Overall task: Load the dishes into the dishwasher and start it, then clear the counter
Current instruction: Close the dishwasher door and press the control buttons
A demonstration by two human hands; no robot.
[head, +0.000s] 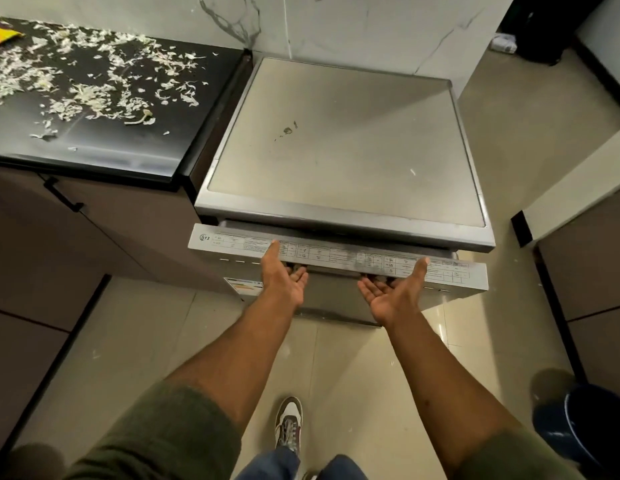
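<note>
Dishwasher (346, 150) stands btwn the black worktop (93, 140) and a pale cabinet at right; its door (336, 258) is tipped out a little at the top, gap showing under the lid. Both hands palm-up at the door's top edge. Left hand (286, 280): thumb lies on the control strip w/ printed icons, fingers (298, 271) curl up under the handle recess, tips hidden. Right hand (393, 294): thumb on the strip too, fingers (369, 287) hooked into the same recess, tips hidden. So both sets of fingers are clamped on the door edge, thumb above, rest below.

Left of and beyond the fingers, worktop is strewn w/ pale veg scraps (83, 88); orange-yellow packet (1, 36) at far corner. Below the fingers: tiled floor, a sneaker (289, 424). Dark blue bucket (585, 424) low at right.
</note>
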